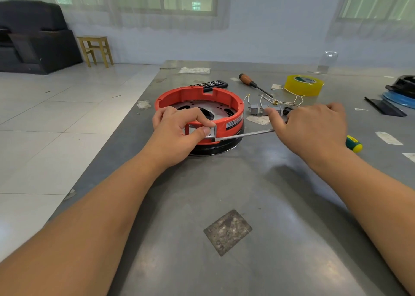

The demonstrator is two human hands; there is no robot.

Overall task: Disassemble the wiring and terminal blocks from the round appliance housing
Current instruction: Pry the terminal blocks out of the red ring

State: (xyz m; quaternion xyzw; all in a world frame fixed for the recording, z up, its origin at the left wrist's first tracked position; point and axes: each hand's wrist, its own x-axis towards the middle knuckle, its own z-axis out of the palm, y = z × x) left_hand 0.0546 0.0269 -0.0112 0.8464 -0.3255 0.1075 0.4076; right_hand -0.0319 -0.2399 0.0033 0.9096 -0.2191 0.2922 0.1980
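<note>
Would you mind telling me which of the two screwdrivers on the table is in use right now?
The green-and-yellow-handled screwdriver, gripped by the right hand; the wooden-handled screwdriver lies untouched near the yellow tape roll.

One round orange housing [233, 107]. Two screwdrivers: wooden-handled [254, 84], green-and-yellow-handled [353, 143]. One yellow tape roll [303, 85]. Grey terminal blocks loose beside the housing [254, 109]: three seen, possibly more behind the hand. One bit case [211, 84]. One wooden stool [96, 48].

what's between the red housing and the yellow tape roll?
In the head view, between the red housing and the yellow tape roll lie grey terminal blocks with loose white wires, plus the wooden-handled screwdriver farther back.
</note>
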